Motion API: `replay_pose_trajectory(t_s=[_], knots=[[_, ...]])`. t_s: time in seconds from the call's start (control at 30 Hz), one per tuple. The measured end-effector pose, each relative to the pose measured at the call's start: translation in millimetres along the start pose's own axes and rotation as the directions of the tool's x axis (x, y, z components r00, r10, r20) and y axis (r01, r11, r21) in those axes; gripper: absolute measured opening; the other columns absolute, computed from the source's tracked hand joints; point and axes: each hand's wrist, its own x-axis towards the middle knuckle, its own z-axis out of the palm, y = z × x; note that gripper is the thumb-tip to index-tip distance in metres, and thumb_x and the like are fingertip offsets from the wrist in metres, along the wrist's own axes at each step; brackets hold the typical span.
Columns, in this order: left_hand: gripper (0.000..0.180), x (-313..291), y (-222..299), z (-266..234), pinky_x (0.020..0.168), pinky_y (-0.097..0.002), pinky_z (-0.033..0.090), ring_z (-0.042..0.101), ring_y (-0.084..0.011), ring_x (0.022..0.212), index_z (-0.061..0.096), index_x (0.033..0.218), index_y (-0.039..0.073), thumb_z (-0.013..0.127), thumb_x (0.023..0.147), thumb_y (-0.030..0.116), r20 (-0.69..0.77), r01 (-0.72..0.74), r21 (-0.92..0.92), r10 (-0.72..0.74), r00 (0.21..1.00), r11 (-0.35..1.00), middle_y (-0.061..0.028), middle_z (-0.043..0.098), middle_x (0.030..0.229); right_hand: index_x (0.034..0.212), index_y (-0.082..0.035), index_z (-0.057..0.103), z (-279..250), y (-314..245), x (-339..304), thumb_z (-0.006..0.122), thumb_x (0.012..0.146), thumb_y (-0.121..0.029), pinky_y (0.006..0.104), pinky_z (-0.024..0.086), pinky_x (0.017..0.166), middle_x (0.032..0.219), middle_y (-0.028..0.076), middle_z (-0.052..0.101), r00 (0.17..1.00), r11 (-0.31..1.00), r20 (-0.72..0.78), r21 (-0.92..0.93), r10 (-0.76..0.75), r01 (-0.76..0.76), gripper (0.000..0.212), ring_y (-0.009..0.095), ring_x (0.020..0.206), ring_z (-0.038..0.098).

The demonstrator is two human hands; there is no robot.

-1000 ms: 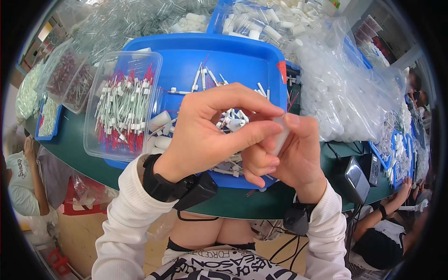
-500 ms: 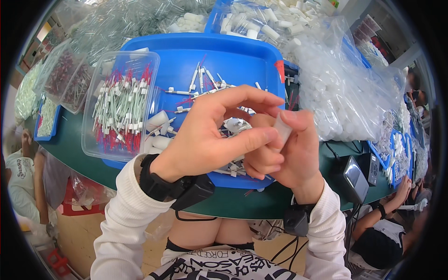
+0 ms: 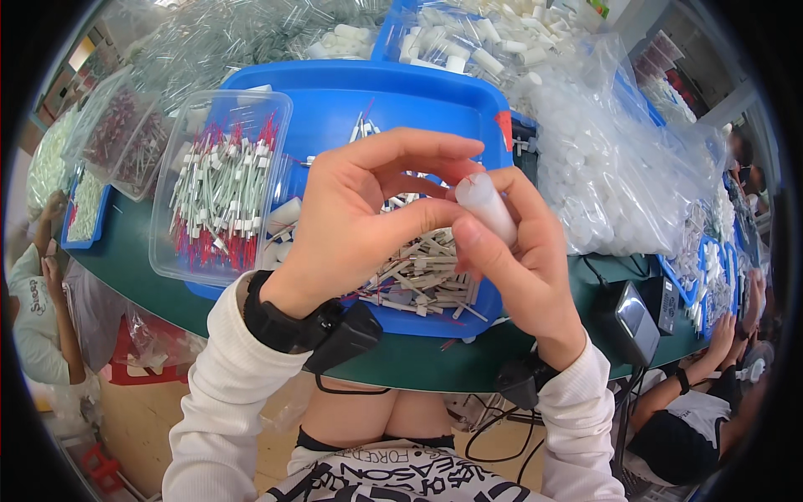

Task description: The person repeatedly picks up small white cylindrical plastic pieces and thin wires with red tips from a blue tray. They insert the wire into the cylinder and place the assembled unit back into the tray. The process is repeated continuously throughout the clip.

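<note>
A white plastic cylinder (image 3: pixel 493 216) is gripped in my right hand (image 3: pixel 535 259), between its thumb and fingers, tilted with its near-round end toward my left hand. A thin reddish mark shows at that end. My left hand (image 3: pixel 335 217) is curled beside it, thumb and fingers apart, with fingertips at or close to the cylinder's end. Under both hands, a blue tray (image 3: pixel 335 79) holds a pile of thin white parts with red wires (image 3: pixel 431 272). Left of it, a clear plastic box (image 3: pixel 159 247) is filled with similar red-wired white parts. My lower fingers are partly hidden.
A clear bag of white cylinders (image 3: pixel 602 167) lies right of the tray. Bags of clear tubes (image 3: pixel 242 42) and more cylinders stand behind. A black device (image 3: pixel 631 322) with cables sits at the right on the green table (image 3: pixel 401 364). Other people work at both sides.
The white cylinder has turned in my right hand, so its side and end now show. My left hand has shifted slightly left and up, and more of the pile is uncovered.
</note>
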Motion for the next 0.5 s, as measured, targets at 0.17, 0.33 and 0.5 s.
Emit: replay_pose_trajectory(t_s=[0.17,0.33,0.5], knots=[[0.035,1.2,-0.9,1.4,0.081,-0.0301,0.048,0.060,-0.0166,0.091,0.059,0.105,0.000,0.064,0.071,-0.004,0.029,-0.003,-0.028,0.003,1.000,1.000,-0.0115,0.062,0.099,0.121,0.001,0.047,-8.9,-3.8,-0.1,0.036,0.092,-0.040,0.0212,0.036,0.050,0.062,0.000,0.044,0.960,0.870,0.158,0.408,0.231,-0.277,0.051,0.008,0.052,0.040],[0.033,0.6,-6.4,2.5,0.080,-0.0293,0.048,0.059,-0.0169,0.094,0.059,0.104,-0.001,0.065,0.071,-0.003,0.052,-0.057,0.049,0.054,0.997,0.997,-0.0118,0.062,0.100,0.107,0.000,0.052,-12.5,5.0,3.5,0.033,0.093,-0.042,0.0224,0.039,0.049,0.061,0.001,0.043,0.925,0.841,0.185,0.386,0.332,-0.379,0.049,0.009,0.051,0.040],[0.032,2.4,-5.8,-6.6,0.087,-0.0310,0.045,0.055,-0.0189,0.100,0.052,0.110,-0.004,0.058,0.079,-0.004,-0.037,0.085,-0.054,-0.087,0.996,0.995,-0.0141,0.057,0.109,0.105,0.001,0.046,-10.5,-2.9,4.7,0.031,0.093,-0.035,0.0299,0.046,0.057,0.074,0.010,0.053,0.969,0.870,0.030,0.436,0.243,-0.232,0.041,0.015,0.055,0.050]])
